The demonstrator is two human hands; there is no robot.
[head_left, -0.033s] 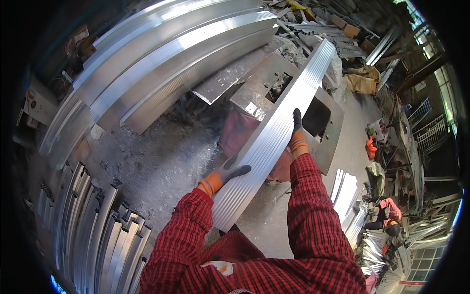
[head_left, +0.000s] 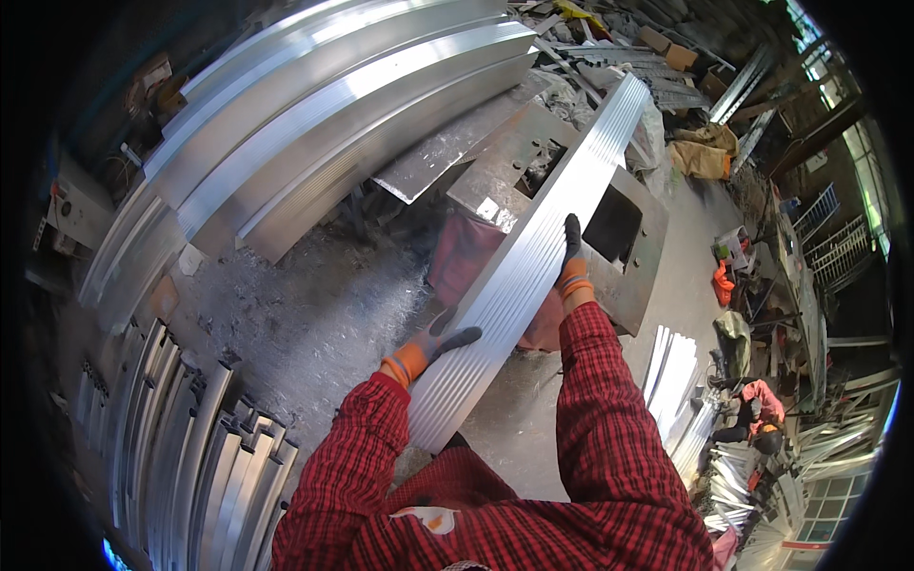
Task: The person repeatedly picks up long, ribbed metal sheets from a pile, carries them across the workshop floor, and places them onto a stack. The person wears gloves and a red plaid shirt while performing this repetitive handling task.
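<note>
A long, ribbed aluminium profile slants from near my body up to the far right. My left hand, in a grey and orange glove, grips its left edge near the close end, with the thumb over the ribbed top. Farther along, my right hand, gloved alike, holds the right edge; its fingers below are hidden. The profile's far part crosses over a metal machine table with dark openings. I cannot tell whether the profile touches the table.
Large aluminium profiles are stacked at the far left. Several upright profiles stand at the near left. Beyond my right arm lie pale strips. Another person crouches among metal pieces at the right. Red cloth hangs under the table.
The profile and both hands have shifted very slightly to the left. My grip on it looks the same.
</note>
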